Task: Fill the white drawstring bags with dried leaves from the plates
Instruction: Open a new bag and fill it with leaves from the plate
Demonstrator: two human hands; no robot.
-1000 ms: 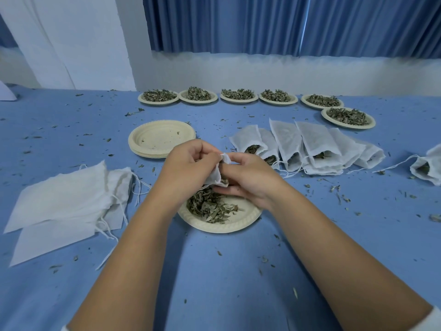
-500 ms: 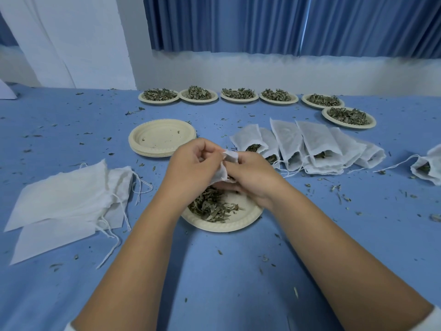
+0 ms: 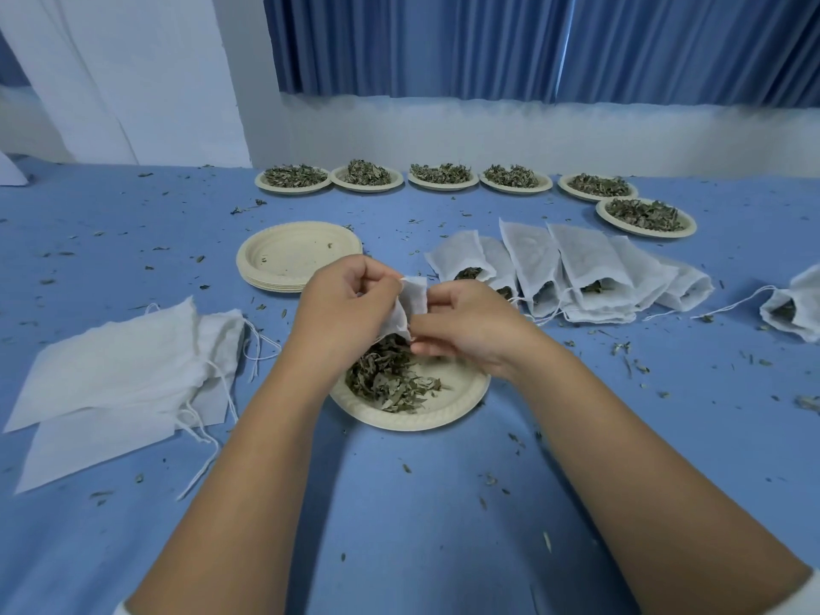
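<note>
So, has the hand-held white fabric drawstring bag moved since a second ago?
Yes, slightly: the white drawstring bag sits higher in view above the round beige plate of dried leaves, which has stayed put.

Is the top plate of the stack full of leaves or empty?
Almost empty: the top plate shows its bare bottom, with only a few leaf crumbs.

Only a strip of the white drawstring bag (image 3: 411,299) shows between the left grip (image 3: 341,312) and right grip (image 3: 470,330), which pinch it. Its mouth and contents are hidden. Both grips cover the near plate's (image 3: 421,420) far rim. The picture's right edge cuts off a filled bag (image 3: 794,306).
</note>
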